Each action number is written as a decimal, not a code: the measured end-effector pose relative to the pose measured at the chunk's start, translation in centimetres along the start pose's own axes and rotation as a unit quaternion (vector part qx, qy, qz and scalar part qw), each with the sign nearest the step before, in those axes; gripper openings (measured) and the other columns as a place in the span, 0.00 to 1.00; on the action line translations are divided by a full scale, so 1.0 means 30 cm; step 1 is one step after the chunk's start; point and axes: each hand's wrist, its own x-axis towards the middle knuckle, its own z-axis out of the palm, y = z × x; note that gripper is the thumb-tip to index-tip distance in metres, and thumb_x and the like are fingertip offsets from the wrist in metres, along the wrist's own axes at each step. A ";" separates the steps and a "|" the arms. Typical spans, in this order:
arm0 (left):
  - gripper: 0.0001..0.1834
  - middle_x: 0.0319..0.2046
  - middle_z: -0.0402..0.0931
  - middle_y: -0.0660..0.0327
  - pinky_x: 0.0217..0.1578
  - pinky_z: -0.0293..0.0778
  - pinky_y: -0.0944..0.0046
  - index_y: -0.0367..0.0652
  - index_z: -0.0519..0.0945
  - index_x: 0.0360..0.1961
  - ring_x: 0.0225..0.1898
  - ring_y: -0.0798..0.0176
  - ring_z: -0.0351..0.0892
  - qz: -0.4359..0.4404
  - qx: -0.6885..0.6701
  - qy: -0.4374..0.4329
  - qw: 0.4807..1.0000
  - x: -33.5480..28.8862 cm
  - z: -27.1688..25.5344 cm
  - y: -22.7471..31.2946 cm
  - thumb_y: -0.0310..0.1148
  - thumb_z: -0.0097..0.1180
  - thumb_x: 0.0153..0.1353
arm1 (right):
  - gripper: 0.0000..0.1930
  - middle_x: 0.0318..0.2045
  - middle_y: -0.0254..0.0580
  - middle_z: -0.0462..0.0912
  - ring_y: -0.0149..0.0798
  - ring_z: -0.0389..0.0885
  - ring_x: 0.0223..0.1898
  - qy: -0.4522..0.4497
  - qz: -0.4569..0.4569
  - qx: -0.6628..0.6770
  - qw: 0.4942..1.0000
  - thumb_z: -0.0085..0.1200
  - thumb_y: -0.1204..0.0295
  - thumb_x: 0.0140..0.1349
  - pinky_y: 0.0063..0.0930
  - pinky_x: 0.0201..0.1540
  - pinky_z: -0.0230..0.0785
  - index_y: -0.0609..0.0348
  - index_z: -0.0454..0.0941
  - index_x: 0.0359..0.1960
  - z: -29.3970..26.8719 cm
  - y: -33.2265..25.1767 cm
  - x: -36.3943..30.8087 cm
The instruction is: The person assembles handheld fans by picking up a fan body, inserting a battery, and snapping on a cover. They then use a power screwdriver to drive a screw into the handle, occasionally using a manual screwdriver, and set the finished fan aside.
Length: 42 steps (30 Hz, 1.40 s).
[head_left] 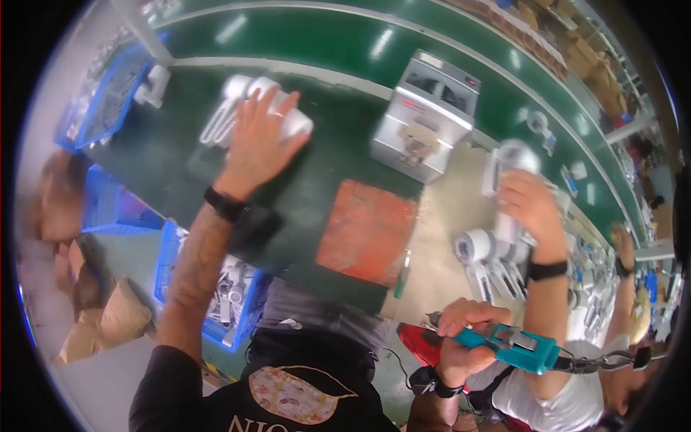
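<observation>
My left hand lies over a row of white plastic housings on the dark green table. Its fingers are spread across their rounded tops, and slotted handle parts point toward me. Contact under the palm is hidden. At the lower right, my right hand is wrapped around a teal electric screwdriver, its tip pointing left. A dark strap with a chain runs from the tool's back end to the right. An orange-red mat lies on the table between my hands.
A silver machine stands at the table's back. On the right, a co-worker's hand touches white parts, near more housings. A green-handled tool lies beside the mat. Blue crates stand left; another crate holds parts below.
</observation>
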 end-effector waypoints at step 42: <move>0.18 0.36 0.77 0.59 0.36 0.76 0.49 0.42 0.81 0.44 0.38 0.52 0.82 0.132 -0.364 -0.160 0.908 0.018 -0.170 0.527 0.34 0.68 0.52 | 0.39 0.25 0.41 0.73 0.36 0.74 0.24 0.000 0.075 -0.026 0.997 0.58 0.35 0.60 0.28 0.25 0.68 0.65 0.68 0.46 -0.015 -0.004 -0.010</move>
